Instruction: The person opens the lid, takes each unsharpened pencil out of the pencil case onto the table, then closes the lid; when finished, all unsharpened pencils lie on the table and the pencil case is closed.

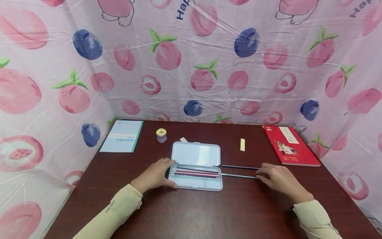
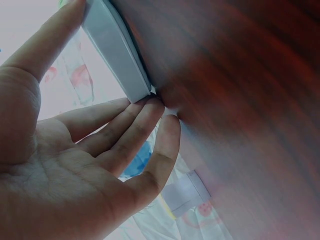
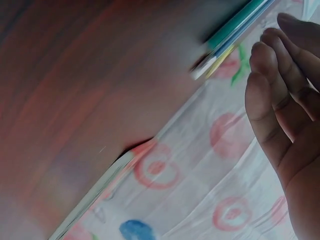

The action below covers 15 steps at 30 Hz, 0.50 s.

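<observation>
— Where are your hands?

— My left hand rests on the tabletop against the left end of the open case. The thumb and straight fingers touch its wall; nothing is gripped.

— And the right?

— My right hand lies relaxed at the far end of a green pen, fingertips touching it. The pen lies on the tabletop just right of the case, with a dark pencil beside it.

— What's in the case?

— Red and dark pencils in its tray. Behind it are a sharpener, two erasers, a notebook and a red book.
</observation>
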Available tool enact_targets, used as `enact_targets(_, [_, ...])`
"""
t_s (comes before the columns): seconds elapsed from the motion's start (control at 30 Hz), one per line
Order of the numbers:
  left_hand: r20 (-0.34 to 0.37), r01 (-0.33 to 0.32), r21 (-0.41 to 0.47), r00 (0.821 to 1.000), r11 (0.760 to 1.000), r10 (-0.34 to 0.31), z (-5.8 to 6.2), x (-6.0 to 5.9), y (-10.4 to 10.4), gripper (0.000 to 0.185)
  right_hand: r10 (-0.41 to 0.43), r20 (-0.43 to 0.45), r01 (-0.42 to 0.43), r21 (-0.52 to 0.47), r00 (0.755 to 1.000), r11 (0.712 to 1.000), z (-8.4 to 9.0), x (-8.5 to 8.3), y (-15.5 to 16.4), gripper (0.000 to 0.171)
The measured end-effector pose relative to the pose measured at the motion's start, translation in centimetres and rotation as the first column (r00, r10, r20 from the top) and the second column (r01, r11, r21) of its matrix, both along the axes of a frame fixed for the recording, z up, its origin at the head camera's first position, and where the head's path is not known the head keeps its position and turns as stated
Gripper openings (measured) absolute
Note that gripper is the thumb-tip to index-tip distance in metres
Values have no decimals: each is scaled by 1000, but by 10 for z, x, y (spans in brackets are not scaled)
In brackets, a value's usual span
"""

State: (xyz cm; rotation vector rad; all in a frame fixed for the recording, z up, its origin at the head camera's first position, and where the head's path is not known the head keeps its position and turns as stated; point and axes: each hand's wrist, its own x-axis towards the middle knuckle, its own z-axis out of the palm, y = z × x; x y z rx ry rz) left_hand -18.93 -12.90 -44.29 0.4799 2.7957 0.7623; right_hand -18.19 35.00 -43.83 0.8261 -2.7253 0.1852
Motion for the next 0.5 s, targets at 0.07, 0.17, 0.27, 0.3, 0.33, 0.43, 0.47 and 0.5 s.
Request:
enact_targets(0.07, [1, -1, 3, 1000, 1000, 1, 0, 0, 0, 97, 11, -25, -12, -15, 1000, 1000, -1, -1, -10, 23])
enact_targets(0.17, [4, -3, 9, 1000, 1000, 3, 0, 1, -1, 97, 28, -41, -30, -50, 999, 998, -1, -4, -27, 23])
enact_targets(0.27, [6, -3, 13, 1000, 1000, 3, 1, 2, -1, 97, 45, -29, -47, -88, 999, 995, 1, -7, -46, 24])
enact_targets(0.3, [7, -2, 13, 1000, 1000, 2, 1, 2, -1, 97, 49, -21, -51, -101, 999, 994, 2, -8, -52, 24])
enact_targets(0.33, [7, -2, 13, 1000, 1000, 2, 2, 2, -1, 97, 52, -13, -53, -113, 999, 992, 3, -9, -58, 24])
enact_targets(0.43, [6, 1, 14, 1000, 1000, -1, 1, 2, -1, 96, 62, 16, -59, -145, 998, 988, 5, -12, -75, 23])
enact_targets(0.47, [4, 3, 14, 1000, 1000, -3, 1, 2, -1, 96, 64, 22, -60, -152, 998, 987, 5, -13, -81, 23])
enact_targets(0.5, [5, 2, 15, 1000, 1000, -2, 1, 2, -1, 96, 67, 27, -62, -156, 997, 986, 5, -14, -86, 23])
